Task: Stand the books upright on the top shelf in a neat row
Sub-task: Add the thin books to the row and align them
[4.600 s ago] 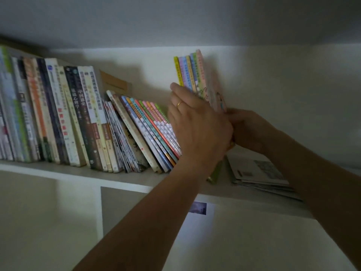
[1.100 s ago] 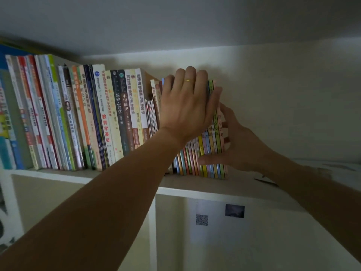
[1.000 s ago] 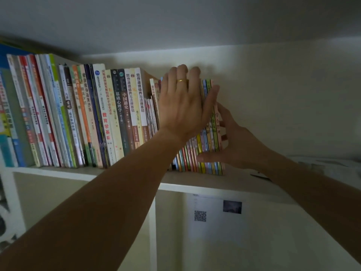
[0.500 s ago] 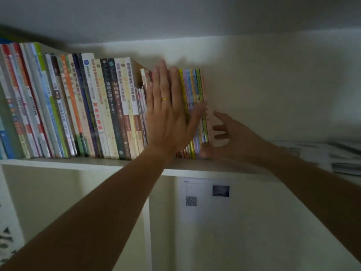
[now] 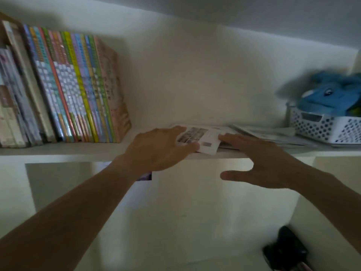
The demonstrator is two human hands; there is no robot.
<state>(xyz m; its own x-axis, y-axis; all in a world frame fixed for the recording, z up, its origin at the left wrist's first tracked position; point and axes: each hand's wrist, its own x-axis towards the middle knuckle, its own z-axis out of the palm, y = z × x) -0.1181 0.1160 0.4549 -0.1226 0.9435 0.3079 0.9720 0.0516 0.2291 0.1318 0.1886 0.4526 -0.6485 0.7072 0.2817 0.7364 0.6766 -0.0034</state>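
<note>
- I see the top shelf (image 5: 64, 151) running across the view, its front edge lit; a bare stretch lies between the upright books (image 5: 78, 89) on the left and the flat stack of booklets (image 5: 207, 135) right of centre.
- My left hand (image 5: 162, 147) rests on the near left corner of that flat stack, fingers laid over the top booklet and thumb at its front edge; whether it really grips, I cannot tell.
- My right hand (image 5: 259, 163) is spread wide, fingertips touching the stack's front edge, thumb hanging below the shelf lip, holding nothing.
- The upright row ends in a pinkish cover facing the gap, leaning a little left. I count about a dozen thin coloured spines; the blurred books further left I cannot count.
- The flat stack fans out rightward up to a white perforated basket (image 5: 332, 128), one only, with one blue plush toy (image 5: 328, 96) in it.
- White back wall, ceiling close above, dim light. Below, open white compartments; a dark object (image 5: 285, 251) sits lower right, too blurred to name.
</note>
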